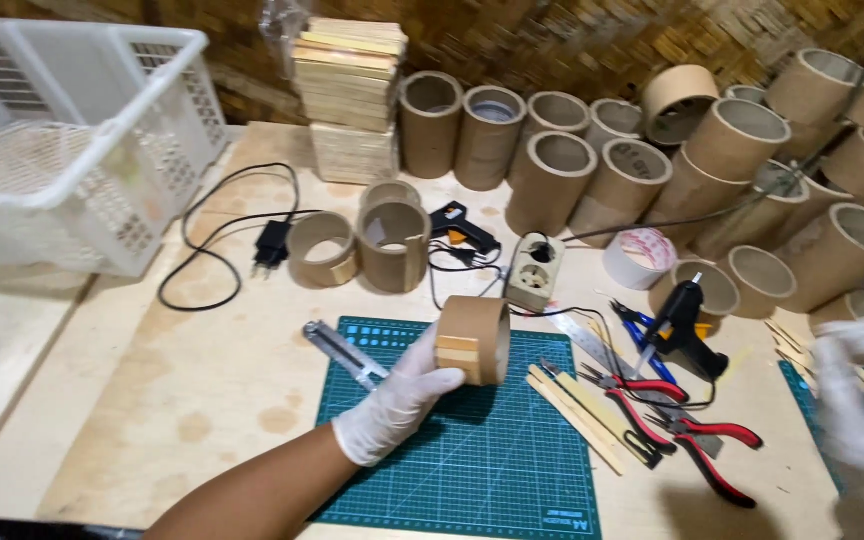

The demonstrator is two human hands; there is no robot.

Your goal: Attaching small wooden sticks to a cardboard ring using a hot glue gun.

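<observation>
My left hand [397, 400], in a white glove, grips a short cardboard tube ring [474, 339] with flat wooden sticks glued on its side, held above the green cutting mat [452, 460]. My right hand [862, 400], also gloved and blurred, hangs at the right edge with its fingers apart and nothing in it. Loose flat wooden sticks [582, 410] lie on the mat's right edge. A black glue gun [684, 325] stands right of the mat. Two cut tube rings [357, 245] stand behind the mat.
A white plastic basket [72, 140] sits far left. Many tall cardboard tubes [712, 150] line the back and right. A stack of wooden sticks [350, 90], a power strip [535, 272], a tape roll [639, 258], red-handled pliers [672, 415], a utility knife [344, 353] and cables surround the mat.
</observation>
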